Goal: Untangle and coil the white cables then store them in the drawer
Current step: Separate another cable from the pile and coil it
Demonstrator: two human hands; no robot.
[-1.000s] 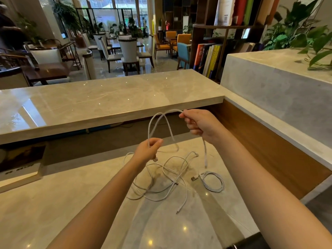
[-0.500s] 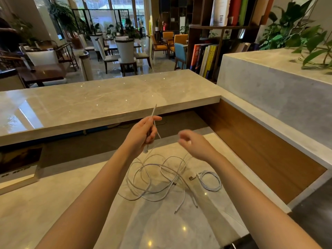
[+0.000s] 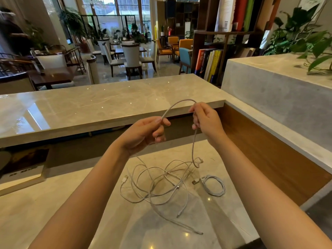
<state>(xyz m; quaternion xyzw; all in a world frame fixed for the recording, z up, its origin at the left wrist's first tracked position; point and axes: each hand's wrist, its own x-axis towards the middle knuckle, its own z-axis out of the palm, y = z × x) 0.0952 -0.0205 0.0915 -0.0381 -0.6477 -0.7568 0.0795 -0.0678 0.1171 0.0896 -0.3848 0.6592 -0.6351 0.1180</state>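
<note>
Thumb and forefinger of the left hand (image 3: 143, 135) pinch one white cable (image 3: 179, 101), the other fingers curled loosely beneath. From that pinch the cable arches up and over to the right hand (image 3: 206, 121), whose fingers are curled round it at about the same height, just beside the left. Below the right hand's hold the cable drops down and joins the tangle (image 3: 161, 184) of loose white cables, which lies on the pale marble counter (image 3: 53, 203) directly under both hands. A strand also trails from under the left wrist into that tangle. To the right of the tangle, below and slightly outside the right hand's grip, lies a coiled cable (image 3: 214, 186), neatly wound, apart from the loose loops, its plug pointing toward them. Beyond both hands runs a raised marble ledge (image 3: 89, 108).
</note>
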